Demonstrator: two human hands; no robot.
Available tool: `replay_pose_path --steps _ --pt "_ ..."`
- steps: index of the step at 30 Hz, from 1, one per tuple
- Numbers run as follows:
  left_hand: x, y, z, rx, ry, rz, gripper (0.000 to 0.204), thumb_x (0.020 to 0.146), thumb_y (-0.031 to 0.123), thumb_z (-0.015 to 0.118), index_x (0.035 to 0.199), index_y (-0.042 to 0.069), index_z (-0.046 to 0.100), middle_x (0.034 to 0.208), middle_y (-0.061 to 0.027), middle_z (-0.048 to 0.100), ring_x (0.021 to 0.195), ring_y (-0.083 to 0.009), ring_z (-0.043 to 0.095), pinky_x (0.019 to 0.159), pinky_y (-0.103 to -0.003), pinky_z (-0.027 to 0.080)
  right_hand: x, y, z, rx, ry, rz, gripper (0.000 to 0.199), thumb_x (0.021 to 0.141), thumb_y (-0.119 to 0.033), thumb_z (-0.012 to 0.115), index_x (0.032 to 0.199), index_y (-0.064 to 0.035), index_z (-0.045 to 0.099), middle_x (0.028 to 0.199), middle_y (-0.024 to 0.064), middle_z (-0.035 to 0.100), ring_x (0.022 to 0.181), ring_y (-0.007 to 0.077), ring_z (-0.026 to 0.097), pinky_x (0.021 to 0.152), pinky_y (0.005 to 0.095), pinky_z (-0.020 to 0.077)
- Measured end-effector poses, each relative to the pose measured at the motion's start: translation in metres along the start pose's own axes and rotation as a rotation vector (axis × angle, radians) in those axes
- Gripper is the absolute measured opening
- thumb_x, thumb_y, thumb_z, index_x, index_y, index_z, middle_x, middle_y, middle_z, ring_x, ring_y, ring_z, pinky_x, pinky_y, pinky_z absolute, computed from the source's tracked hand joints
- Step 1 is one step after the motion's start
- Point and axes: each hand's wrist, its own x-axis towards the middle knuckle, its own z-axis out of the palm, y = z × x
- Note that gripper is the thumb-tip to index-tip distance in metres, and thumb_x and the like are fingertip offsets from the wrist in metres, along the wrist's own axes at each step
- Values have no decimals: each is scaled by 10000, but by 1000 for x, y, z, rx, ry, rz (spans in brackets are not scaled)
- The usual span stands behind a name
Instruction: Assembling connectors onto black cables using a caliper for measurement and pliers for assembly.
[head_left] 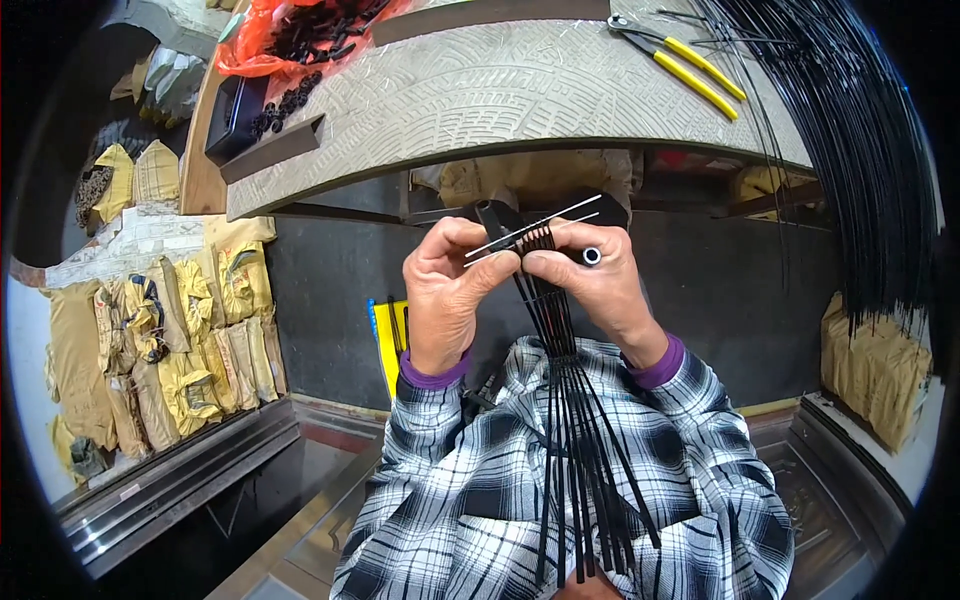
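Note:
In front of my chest, both hands grip a bundle of thin black strips (565, 400), which is gathered and bound partway and fans out down over my lap. My left hand (445, 290) pinches the bundle's upper left side, thumb on top. My right hand (600, 275) pinches the right side, its thumb tip close to the left one. Between the hands rises a dark tapered piece (490, 215). Thin pale rods (575, 208) cross the bundle's top at a slant. A round, light-rimmed end of a dark tube (592, 256) shows against my right fingers; the rest of it is hidden.
Ahead stands a table with a ridged grey top (480, 90). On it lie yellow-handled pliers (690, 75), long black strips (850, 130) hanging off the right side, a red plastic bag (265, 40) of black pieces and a dark tray (240, 115). Tan sacks (180, 340) are at left.

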Motion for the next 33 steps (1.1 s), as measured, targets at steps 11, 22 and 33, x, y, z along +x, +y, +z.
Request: replay_pose_path --steps 11,22,33 --pt "-6 -13 5 -33 37 71 262 804 61 637 1045 -20 572 922 -41 613 782 -80 551 658 -190 431 -2 11 10 -167 22 -248 139 829 -84 580 928 13 564 848 15 548 764 77 513 692 209 415" --pt "-5 -19 -7 -44 62 43 279 784 84 655 1035 -14 580 911 -42 593 697 -80 529 565 -199 406 0 17 2 -6 71 -95 169 835 -143 600 908 9 591 815 13 577 735 67 525 653 199 416" --pt "-6 -11 -6 -40 21 44 215 735 43 680 916 -33 592 790 -29 524 618 -80 476 518 -199 369 -2 6 3 137 99 -7 121 780 -88 643 821 19 603 788 8 561 691 67 491 623 200 393"
